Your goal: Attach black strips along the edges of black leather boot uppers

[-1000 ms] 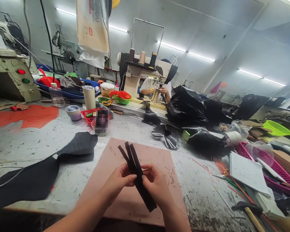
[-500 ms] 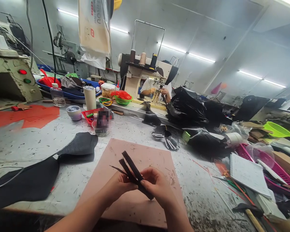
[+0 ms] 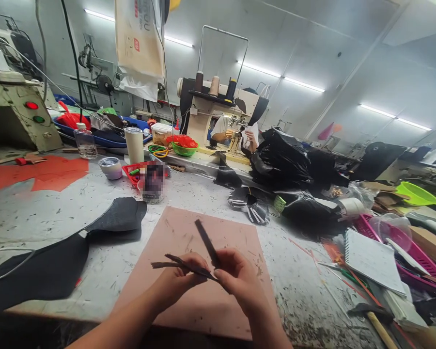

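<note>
While the left hand (image 3: pixel 177 282) pinches dark strips (image 3: pixel 181 263) at lower centre, the right hand (image 3: pixel 238 275) pinches another strip (image 3: pixel 207 241). A pink mat (image 3: pixel 203 310) lies beneath.

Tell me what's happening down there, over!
Left grip: closed on black strips. Right grip: closed on a black strip angled upward. Pink mat beneath; hammer off right, clear of both.

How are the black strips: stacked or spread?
Spread: one black strip angles forward from the right hand; other strips point leftward from the left hand.
</note>
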### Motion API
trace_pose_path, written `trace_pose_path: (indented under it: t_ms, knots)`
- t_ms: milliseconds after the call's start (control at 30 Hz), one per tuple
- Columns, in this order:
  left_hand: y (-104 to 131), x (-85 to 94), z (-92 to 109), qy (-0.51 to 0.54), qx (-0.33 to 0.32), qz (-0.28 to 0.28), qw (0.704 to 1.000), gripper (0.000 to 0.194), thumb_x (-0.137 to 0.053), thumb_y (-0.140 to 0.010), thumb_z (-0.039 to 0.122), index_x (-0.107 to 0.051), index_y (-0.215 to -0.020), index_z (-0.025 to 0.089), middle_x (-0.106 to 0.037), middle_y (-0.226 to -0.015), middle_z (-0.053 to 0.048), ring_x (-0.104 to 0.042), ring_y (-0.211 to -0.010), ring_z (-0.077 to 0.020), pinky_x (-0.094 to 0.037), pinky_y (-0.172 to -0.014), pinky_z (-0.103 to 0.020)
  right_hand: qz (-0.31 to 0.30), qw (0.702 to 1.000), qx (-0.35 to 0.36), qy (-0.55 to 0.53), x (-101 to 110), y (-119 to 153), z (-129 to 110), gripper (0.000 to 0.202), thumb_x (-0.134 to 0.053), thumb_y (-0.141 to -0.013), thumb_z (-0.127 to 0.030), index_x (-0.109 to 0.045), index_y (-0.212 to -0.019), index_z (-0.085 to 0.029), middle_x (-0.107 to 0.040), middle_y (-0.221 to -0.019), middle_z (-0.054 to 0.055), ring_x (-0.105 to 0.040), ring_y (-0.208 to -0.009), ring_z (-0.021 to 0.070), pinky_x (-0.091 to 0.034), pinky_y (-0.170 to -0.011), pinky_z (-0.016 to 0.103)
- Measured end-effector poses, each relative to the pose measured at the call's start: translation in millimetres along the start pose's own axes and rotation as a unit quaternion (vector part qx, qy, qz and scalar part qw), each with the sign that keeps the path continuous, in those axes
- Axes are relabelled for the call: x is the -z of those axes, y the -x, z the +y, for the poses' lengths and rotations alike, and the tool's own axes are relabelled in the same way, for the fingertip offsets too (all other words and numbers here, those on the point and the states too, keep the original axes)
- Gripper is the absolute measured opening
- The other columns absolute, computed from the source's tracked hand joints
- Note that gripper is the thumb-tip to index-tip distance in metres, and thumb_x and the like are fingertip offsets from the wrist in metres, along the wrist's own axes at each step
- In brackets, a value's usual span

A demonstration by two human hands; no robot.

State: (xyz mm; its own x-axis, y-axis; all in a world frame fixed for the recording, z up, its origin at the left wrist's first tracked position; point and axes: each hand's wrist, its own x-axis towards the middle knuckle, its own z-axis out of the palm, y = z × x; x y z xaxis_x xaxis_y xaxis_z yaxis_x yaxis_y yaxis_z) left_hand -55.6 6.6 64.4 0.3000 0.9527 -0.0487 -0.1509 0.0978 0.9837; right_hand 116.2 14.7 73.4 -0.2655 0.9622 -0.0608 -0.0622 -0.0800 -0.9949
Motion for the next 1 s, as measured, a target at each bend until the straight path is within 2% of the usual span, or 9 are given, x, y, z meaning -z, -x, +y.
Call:
trace_pose_path:
  t_ms: [100, 233, 333, 400, 467, 700, 767, 867, 1000]
  knots:
    - [-1, -0.1, 3, 0.018, -0.003, -0.003, 1.000, 0.040, -0.075, -0.061, 0.051, -0.055, -0.062, 0.016, -0.054, -0.071, -0.001, -0.050, -0.074, -0.0177, -0.040, -0.073, -0.031, -0.011, 0.999, 0.025, 0.040, -13, 2, -1, 0.032, -0.071, -0.063, -0.027, -0.062, -0.092, -0.018, -0.066, -0.085, 0.006, -0.062, -0.074, 0.0179, -0.051, -0.068, 0.031]
    - [-2, 4.2, 2, -0.004, -0.019, -0.001, 1.000, 0.039, -0.073, -0.065, 0.048, -0.053, -0.057, 0.016, -0.048, -0.065, 0.000, -0.046, -0.069, -0.0151, -0.038, -0.071, -0.029, 0.022, 0.999, -0.018, 0.044, -12, 0, 2, 0.056, -0.075, -0.056, -0.025, -0.058, -0.109, -0.020, -0.064, -0.102, 0.008, -0.055, -0.057, 0.0115, -0.049, -0.057, 0.029]
    - [-1, 6.3, -1, -0.046, -0.050, -0.002, 0.998, 0.034, -0.072, -0.068, 0.044, -0.056, -0.058, 0.016, -0.051, -0.071, -0.002, -0.047, -0.073, -0.0164, -0.038, -0.071, -0.028, -0.032, 0.999, -0.026, 0.013, -7, -2, 2, 0.042, -0.075, -0.058, -0.033, -0.065, -0.096, -0.018, -0.060, -0.114, 0.010, -0.057, -0.066, 0.0138, -0.050, -0.067, 0.032]
    - [0, 6.4, -3, -0.073, -0.047, 0.002, 0.996, 0.033, -0.072, -0.068, 0.045, -0.058, -0.060, 0.016, -0.051, -0.076, -0.003, -0.049, -0.076, -0.0175, -0.039, -0.071, -0.028, -0.079, 0.997, -0.012, 0.001, -5, -1, 1, 0.031, -0.073, -0.062, -0.039, -0.066, -0.082, -0.017, -0.064, -0.100, 0.008, -0.059, -0.080, 0.0185, -0.047, -0.077, 0.033]
    - [1, 6.2, -2, -0.089, -0.023, 0.003, 0.996, 0.034, -0.072, -0.065, 0.046, -0.059, -0.059, 0.016, -0.048, -0.077, -0.003, -0.049, -0.074, -0.0168, -0.039, -0.069, -0.028, -0.098, 0.995, 0.000, 0.004, -4, 1, 0, 0.030, -0.073, -0.062, -0.041, -0.064, -0.076, -0.017, -0.064, -0.084, 0.005, -0.059, -0.084, 0.0204, -0.046, -0.079, 0.033]
    - [2, 10.4, 1, -0.128, -0.021, -0.009, 0.992, 0.028, -0.071, -0.066, 0.041, -0.061, -0.058, 0.016, -0.043, -0.074, 0.000, -0.044, -0.066, -0.0121, -0.037, -0.063, -0.025, -0.038, 0.991, 0.021, 0.130, -6, 9, -6, 0.011, -0.067, -0.066, -0.026, -0.062, -0.072, -0.019, -0.061, -0.072, 0.002, -0.057, -0.073, 0.0181, -0.045, -0.070, 0.030]
    - [4, 11.6, 1, -0.125, -0.012, -0.039, 0.991, 0.026, -0.072, -0.067, 0.039, -0.062, -0.061, 0.016, -0.045, -0.076, -0.001, -0.046, -0.069, -0.0126, -0.039, -0.066, -0.025, -0.050, 0.994, 0.008, 0.096, -6, 10, -8, 0.013, -0.069, -0.064, -0.025, -0.062, -0.072, -0.018, -0.061, -0.072, 0.002, -0.057, -0.073, 0.0175, -0.045, -0.069, 0.028]
    - [11, 11.7, 3, -0.068, -0.004, -0.148, 0.987, 0.023, -0.073, -0.066, 0.035, -0.061, -0.065, 0.016, -0.048, -0.080, -0.001, -0.053, -0.073, -0.0142, -0.043, -0.069, -0.026, -0.119, 0.991, -0.050, -0.018, -1, 17, -7, 0.024, -0.078, -0.056, -0.026, -0.063, -0.072, -0.017, -0.059, -0.069, 0.001, -0.054, -0.066, 0.0134, -0.042, -0.060, 0.023]
    - [24, 9.4, 10, -0.038, 0.034, -0.266, 0.963, 0.031, -0.081, -0.056, 0.036, -0.059, -0.067, 0.016, -0.053, -0.082, 0.000, -0.053, -0.071, -0.0133, -0.044, -0.066, -0.023, -0.218, 0.948, -0.140, -0.186, 13, 33, 2, 0.032, -0.084, -0.051, -0.026, -0.065, -0.074, -0.014, -0.057, -0.066, 0.000, -0.050, -0.058, 0.0082, -0.035, -0.052, 0.019]
